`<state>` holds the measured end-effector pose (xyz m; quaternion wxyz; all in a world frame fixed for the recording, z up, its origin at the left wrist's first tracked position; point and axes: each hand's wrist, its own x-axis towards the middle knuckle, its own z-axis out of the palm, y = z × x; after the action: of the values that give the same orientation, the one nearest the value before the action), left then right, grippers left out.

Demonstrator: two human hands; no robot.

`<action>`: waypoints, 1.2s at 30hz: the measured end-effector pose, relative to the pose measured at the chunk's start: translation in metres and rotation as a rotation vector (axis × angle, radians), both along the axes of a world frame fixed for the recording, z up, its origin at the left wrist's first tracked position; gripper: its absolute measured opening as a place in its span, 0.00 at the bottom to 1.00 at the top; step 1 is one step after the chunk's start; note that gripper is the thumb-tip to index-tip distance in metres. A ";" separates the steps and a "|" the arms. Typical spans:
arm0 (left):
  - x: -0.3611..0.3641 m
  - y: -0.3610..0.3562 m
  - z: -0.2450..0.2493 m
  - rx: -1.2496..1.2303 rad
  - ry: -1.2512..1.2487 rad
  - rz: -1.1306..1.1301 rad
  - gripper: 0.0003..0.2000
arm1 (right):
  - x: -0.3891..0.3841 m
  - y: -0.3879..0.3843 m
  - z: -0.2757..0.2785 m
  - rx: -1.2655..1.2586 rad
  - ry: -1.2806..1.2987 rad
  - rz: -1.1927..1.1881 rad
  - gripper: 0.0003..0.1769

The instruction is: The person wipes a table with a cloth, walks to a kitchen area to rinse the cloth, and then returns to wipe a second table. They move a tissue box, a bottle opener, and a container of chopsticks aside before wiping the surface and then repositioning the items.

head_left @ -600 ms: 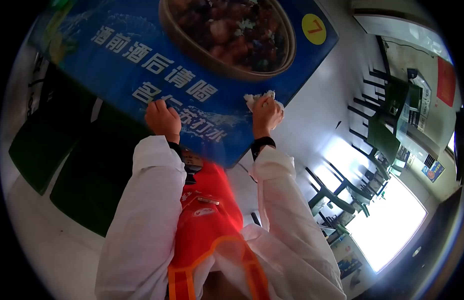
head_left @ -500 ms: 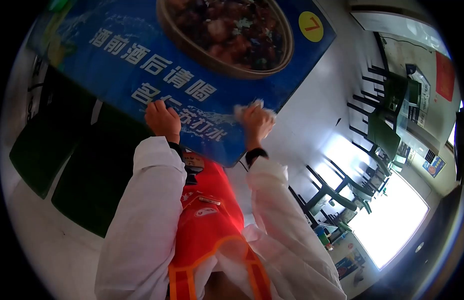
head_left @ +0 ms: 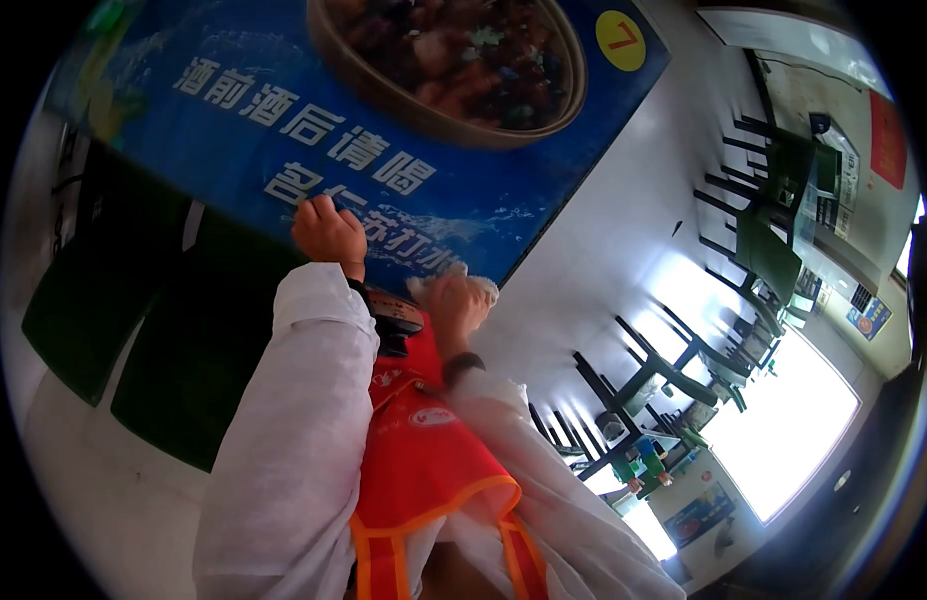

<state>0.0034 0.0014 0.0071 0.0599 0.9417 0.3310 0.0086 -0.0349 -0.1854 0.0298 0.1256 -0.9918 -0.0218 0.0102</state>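
Observation:
My left hand (head_left: 329, 236) rests with curled fingers on the near edge of a blue table (head_left: 483, 195) printed with white characters and a picture of a bowl of food. Whether anything is inside its fingers is hidden. My right hand (head_left: 461, 306) presses a pale crumpled cloth (head_left: 451, 278) onto the table's near corner, to the right of my left hand. Below both hands hangs a red apron (head_left: 433, 440) with orange trim, between white sleeves.
Dark green chairs (head_left: 183, 360) stand against the table's near left side. More chairs (head_left: 768, 255) and tables are along the right, beyond the shiny floor (head_left: 623, 210). A bright opening (head_left: 783, 430) is at the lower right.
My right hand has moved with the cloth down and to the left, toward the table's near corner. My left hand has stayed almost where it was.

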 end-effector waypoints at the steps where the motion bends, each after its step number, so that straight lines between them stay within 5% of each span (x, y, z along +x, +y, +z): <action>1: 0.000 0.000 0.001 -0.003 -0.001 0.003 0.05 | 0.008 0.007 -0.001 0.030 -0.009 -0.004 0.12; 9: -0.001 0.001 -0.008 -0.026 -0.100 0.030 0.05 | 0.058 0.056 -0.008 0.163 -0.202 0.199 0.11; 36: 0.001 -0.004 -0.013 -0.079 -0.213 0.154 0.05 | 0.130 0.124 -0.023 0.180 -0.200 0.611 0.09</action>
<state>0.0047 -0.0022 -0.0058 0.1312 0.9041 0.3942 0.1002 0.0947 -0.0617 0.0070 0.2009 -0.9204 -0.3314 -0.0519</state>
